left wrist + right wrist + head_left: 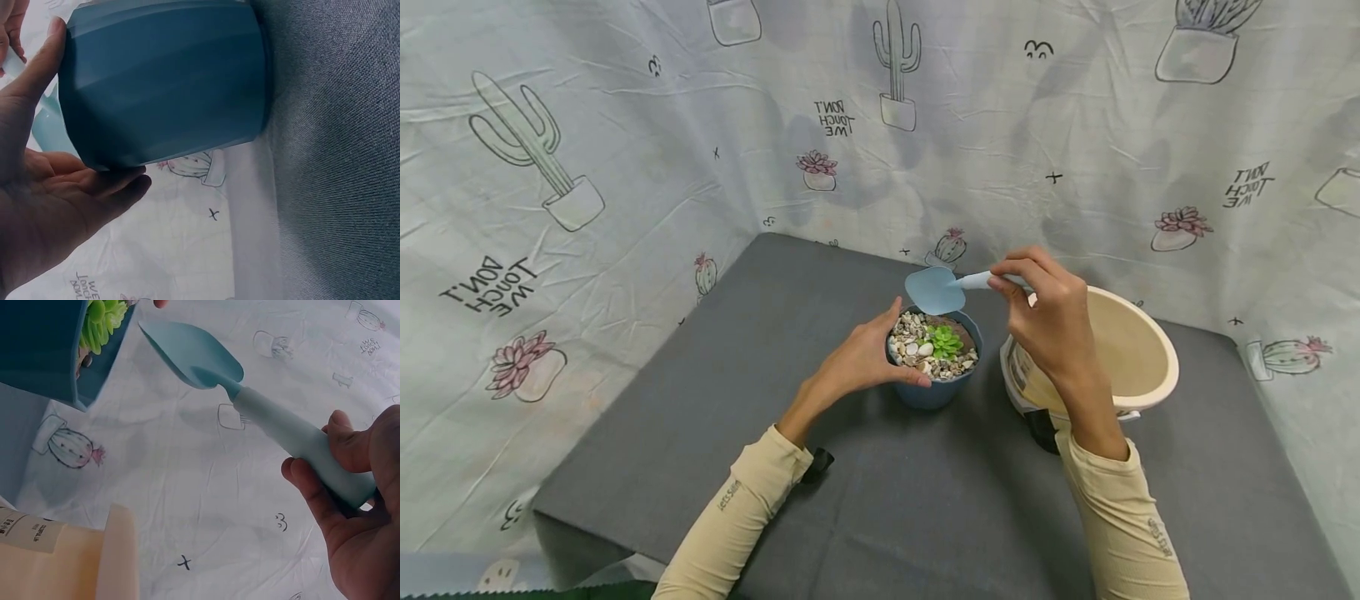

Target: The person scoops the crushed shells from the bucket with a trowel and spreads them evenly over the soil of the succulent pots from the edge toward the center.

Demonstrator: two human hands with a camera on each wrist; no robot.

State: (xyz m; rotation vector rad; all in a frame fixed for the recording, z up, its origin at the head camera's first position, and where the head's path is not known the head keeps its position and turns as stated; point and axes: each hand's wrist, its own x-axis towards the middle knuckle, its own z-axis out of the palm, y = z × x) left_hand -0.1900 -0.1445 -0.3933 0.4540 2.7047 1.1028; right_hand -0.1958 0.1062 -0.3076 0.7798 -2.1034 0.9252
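My left hand (867,357) grips the side of a blue flower pot (931,397), thumb and fingers spread around its rim. Inside the pot, a green succulent (945,341) sits among pale pebbles (917,333). From the left wrist view, the pot's faceted wall (165,81) lies between the thumb and the fingers. My right hand (1051,321) holds a small light-blue trowel (194,355) by its pale handle (294,428). In the head view the trowel's blade (934,289) is over the far rim of the pot, and no soil or stones show on it.
A cream oval bucket (1165,375) stands to the right of the pot, partly behind my right forearm. Both stand on a grey cloth-covered table (715,417). Behind the table hangs a white curtain (970,167) printed with cacti.
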